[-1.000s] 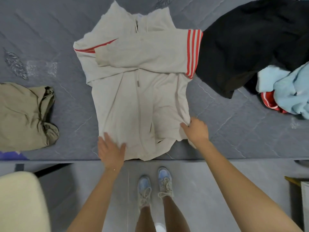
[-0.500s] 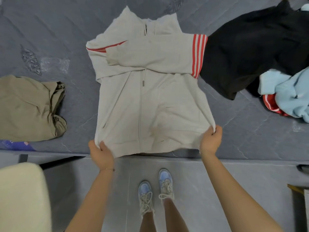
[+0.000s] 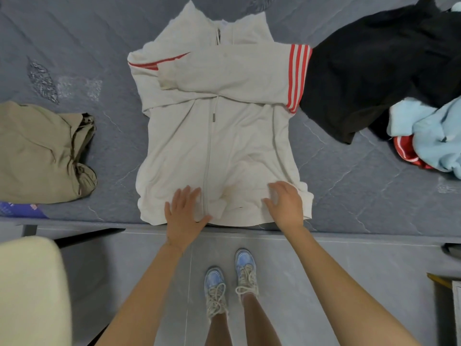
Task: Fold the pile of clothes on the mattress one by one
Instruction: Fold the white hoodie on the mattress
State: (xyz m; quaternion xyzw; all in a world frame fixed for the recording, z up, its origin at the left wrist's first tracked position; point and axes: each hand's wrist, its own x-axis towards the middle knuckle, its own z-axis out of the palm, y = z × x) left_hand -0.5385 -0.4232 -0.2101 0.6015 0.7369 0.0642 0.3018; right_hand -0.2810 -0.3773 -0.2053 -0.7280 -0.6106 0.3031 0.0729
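Head camera peers steeply down from standing height, in close: grey quilted mattress fills the top — grey floor and blue laced sneakers directly below.

On the mattress: jacket centre, folded garment left of it, clothes pile right.
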